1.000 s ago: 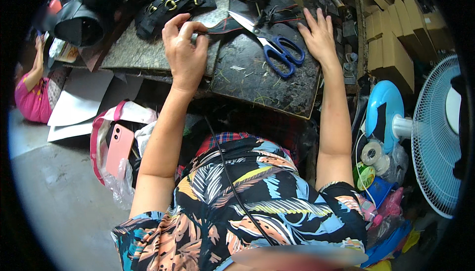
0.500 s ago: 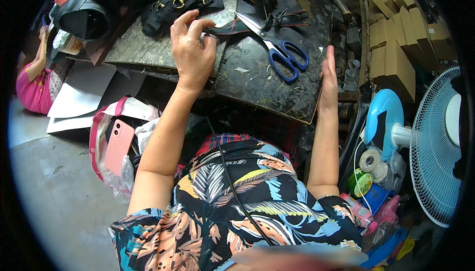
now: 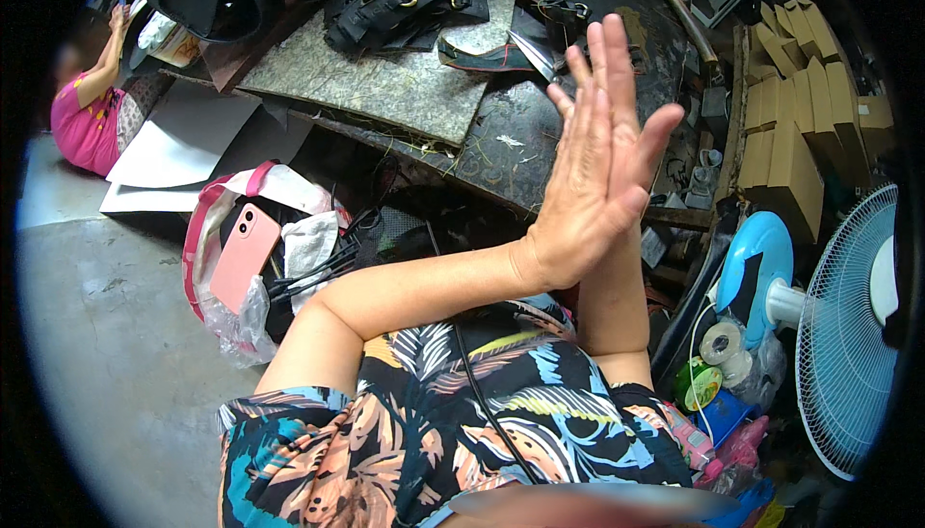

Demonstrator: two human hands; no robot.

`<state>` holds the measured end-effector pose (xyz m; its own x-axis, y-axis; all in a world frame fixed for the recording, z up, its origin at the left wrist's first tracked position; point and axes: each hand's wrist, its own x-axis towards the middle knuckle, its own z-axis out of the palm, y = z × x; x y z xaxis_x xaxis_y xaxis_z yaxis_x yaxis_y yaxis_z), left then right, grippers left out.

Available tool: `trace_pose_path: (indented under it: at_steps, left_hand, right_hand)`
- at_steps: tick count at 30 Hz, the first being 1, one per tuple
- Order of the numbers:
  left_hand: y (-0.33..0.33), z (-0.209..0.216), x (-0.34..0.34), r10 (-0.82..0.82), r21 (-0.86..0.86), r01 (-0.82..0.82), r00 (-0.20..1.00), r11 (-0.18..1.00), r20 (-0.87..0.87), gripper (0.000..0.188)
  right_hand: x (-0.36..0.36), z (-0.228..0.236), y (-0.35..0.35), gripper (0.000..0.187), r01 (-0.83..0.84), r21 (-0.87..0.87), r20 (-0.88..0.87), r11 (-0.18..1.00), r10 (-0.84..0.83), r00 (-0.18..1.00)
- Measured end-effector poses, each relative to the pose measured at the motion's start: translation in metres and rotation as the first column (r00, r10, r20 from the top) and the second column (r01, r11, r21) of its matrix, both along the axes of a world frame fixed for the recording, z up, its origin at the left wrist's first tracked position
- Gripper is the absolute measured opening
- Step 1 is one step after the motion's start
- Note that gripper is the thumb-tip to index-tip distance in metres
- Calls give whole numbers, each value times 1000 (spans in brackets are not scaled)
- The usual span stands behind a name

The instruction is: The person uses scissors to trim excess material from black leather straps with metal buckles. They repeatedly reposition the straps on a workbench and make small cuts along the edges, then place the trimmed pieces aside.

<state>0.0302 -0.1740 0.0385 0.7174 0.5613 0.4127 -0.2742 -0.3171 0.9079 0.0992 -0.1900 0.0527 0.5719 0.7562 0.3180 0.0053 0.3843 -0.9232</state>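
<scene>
Scissors (image 3: 533, 55), one pair: silver pointed blades, lying flat at upper centre of the frame, tip toward upper left; handles hidden from view. Strap (image 3: 474, 58), one: dark, narrow, red line lengthwise; lies at upper centre, blades across its right part.

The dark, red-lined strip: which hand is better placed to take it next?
Probably the left hand: the strip lies left of both hands, and the left partly covers the right hand.
</scene>
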Motion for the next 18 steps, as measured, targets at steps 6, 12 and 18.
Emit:
trace_pose_path:
  at_steps: [6, 12, 18]
  left_hand:
    - [61, 15, 1, -193, -279, 241, 963, 929, 187, 76]
    - [12, -1, -5, -59, -178, 40, 993, 983, -102, 81]
    - [56, -17, -8, 121, 106, -133, 987, 986, 109, 76]
  right_hand:
    - [-55, -12, -1, 106, -49, 33, 377, 998, 33, 926]
    - [7, -22, 3, 102, -22, 73, -54, 997, 25, 998]
    - [-35, -35, -19, 84, -25, -36, 347, 999, 36, 937]
